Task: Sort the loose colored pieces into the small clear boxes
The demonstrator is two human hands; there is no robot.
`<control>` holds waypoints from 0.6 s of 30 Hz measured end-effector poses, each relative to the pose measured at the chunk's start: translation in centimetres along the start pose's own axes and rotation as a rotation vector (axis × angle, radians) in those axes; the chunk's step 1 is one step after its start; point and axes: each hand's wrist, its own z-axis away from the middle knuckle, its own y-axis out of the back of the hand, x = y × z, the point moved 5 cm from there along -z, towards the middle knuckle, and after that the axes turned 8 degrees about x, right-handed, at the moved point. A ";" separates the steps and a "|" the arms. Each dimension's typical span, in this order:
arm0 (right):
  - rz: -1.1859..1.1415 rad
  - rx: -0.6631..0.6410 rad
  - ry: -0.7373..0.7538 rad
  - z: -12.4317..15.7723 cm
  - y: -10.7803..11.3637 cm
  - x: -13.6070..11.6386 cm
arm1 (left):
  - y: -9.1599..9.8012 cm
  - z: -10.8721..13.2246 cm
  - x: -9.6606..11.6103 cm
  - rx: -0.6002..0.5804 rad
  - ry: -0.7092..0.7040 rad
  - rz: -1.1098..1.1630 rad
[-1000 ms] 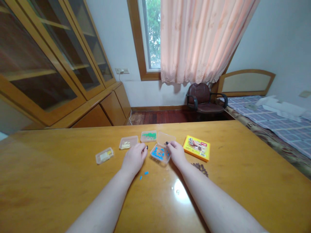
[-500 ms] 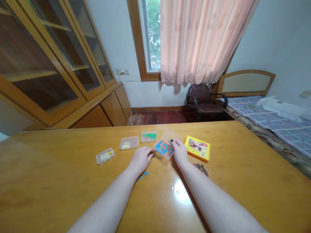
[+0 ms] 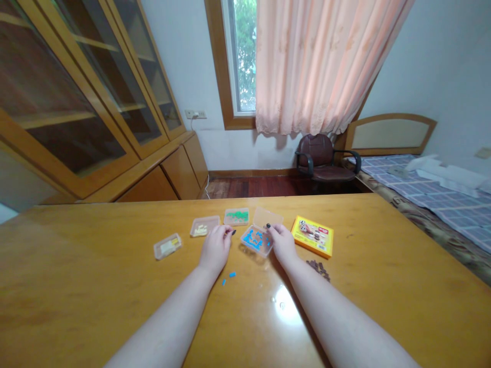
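My right hand [image 3: 283, 243] grips the right edge of a small clear plastic box [image 3: 256, 240] that holds several blue pieces, its lid open behind it. My left hand [image 3: 215, 247] rests on the wooden table [image 3: 115, 286] just left of that box, with its fingers curled in a pinch; what they hold is too small to make out. Two loose blue pieces [image 3: 229, 277] lie on the table below my left hand.
Three more clear boxes stand nearby: one with green pieces [image 3: 237, 216], one with pale pieces [image 3: 204, 226], one closed [image 3: 168, 246] at the left. A yellow flat package [image 3: 312, 235] and a heap of dark brown pieces [image 3: 318, 269] lie to the right. Cabinets, a chair and a bed stand beyond.
The blue box was tilted up half a second ago and is lowered again. My left hand has moved up from the table toward the box edge.
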 end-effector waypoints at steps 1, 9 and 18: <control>0.026 -0.020 0.030 0.2 -0.2 -0.1 | 0.5 0.1 0.3 0.038 -0.028 0.018; -0.003 -0.026 0.003 0.4 -0.3 -0.8 | -0.1 1.5 3.0 0.009 -0.275 0.021; -0.032 0.021 -0.023 -0.1 0.0 -0.4 | 1.5 4.2 5.4 -0.317 -0.008 -0.520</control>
